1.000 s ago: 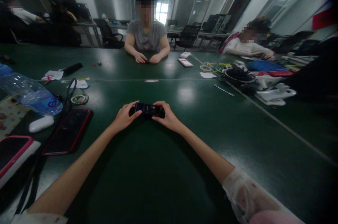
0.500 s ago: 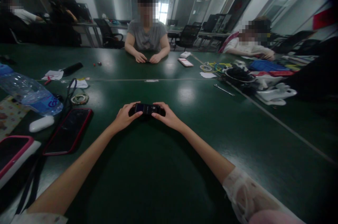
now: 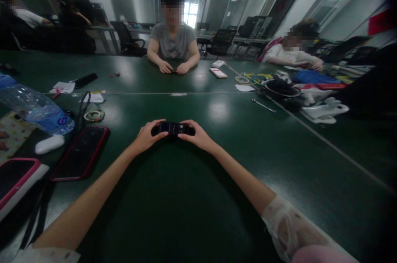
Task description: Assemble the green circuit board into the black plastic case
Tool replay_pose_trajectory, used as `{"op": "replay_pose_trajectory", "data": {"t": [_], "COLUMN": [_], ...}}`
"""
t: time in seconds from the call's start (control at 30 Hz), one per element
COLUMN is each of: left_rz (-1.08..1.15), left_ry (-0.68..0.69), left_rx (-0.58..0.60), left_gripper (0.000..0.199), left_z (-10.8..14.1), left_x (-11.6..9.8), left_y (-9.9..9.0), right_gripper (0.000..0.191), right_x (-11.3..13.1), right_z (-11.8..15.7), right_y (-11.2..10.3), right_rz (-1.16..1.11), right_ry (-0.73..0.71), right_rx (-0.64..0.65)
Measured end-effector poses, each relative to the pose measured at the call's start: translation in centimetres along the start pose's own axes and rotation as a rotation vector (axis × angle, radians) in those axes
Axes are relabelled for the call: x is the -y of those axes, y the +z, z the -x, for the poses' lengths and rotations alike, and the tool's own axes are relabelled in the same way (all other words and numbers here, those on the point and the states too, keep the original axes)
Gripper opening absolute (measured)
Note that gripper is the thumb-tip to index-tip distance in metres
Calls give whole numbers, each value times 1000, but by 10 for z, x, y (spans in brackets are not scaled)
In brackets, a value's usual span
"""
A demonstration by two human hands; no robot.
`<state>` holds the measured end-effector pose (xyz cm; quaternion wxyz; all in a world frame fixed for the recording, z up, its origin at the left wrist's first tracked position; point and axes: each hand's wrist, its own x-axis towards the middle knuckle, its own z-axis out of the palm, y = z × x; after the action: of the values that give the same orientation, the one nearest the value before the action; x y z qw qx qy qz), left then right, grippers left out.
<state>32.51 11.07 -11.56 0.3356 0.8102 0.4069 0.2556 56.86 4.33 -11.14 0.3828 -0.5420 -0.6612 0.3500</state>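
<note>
A small black handheld device (image 3: 173,128) with a dark screen and a few lit marks lies sideways between my hands, just above or on the green table (image 3: 173,197). My left hand (image 3: 149,135) grips its left end, thumb along the near edge and fingers behind. Its right end is held by my right hand (image 3: 198,135), with the thumb on the near front and the fingers at the far side. I cannot make out the exact kind of device.
At left are a water bottle (image 3: 40,108), a red-edged phone (image 3: 81,153), a white case (image 3: 49,144), a bracelet (image 3: 94,115) and a pink-edged phone (image 3: 18,176). A wrench (image 3: 263,105) and piled cables (image 3: 281,87) lie right. A person (image 3: 173,44) sits opposite.
</note>
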Motion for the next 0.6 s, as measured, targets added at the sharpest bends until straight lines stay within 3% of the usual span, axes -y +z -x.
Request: {"op": "replay_pose_trajectory", "data": {"t": [0.33,0.6], "left_rz": [52,-43], "left_ry": [-8,-43], "left_rx": [25,9], "left_gripper": [58,62], "left_z": [1,1], "left_x": [-4,-4], "left_y": [-2,0], "right_gripper": [55,50], "right_x": [-2,3], "right_z": [-1,1], "right_y": [-1,1], "right_rz": [-2,88], "right_ry": [11,-6], "right_rx": [17,-25]}}
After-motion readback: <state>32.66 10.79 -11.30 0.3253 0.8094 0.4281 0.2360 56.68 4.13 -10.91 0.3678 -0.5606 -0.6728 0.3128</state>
